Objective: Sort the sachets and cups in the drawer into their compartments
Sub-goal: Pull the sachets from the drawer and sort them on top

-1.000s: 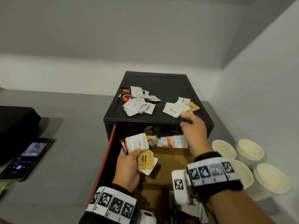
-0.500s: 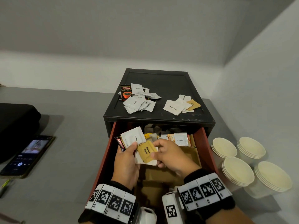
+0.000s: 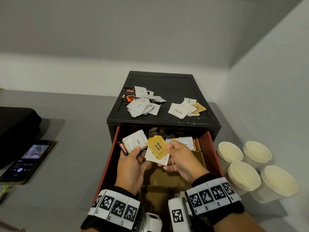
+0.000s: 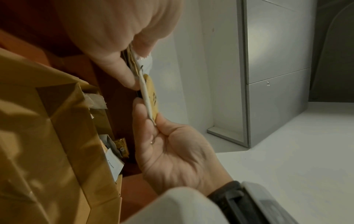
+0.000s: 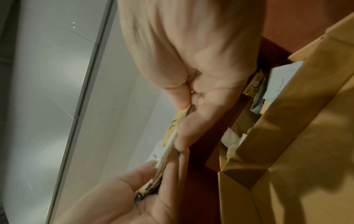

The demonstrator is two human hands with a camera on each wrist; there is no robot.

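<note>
Over open drawer [image 3: 110, 158] | left hand [image 3: 132, 166]: coffee sachet [image 3: 134, 142] | right hand [image 3: 182, 158]: brown-sugar sachet [image 3: 158, 147]

Blk wristbands [image 3: 115, 205] w/ white marker tags

**Two hands on a fan of sachets**

The left hand [image 4: 118, 34] fills the 12 o'clock area, thumb pressed on a thin stack of sachets [image 4: 143, 84] seen edge-on. From 6 o'clock the right hand [image 4: 172, 151] reaches up, its grip pinching the stack's lower end, where a yellow-brown sachet [image 4: 154, 97] with dark lettering lies against a white one. At 9 o'clock stands a brown cardboard divider [image 4: 47, 136]; a white sachet [image 4: 113, 165] and a gold one [image 4: 120, 146] sit just beside it against the red drawer wall [image 4: 134, 197].
</note>
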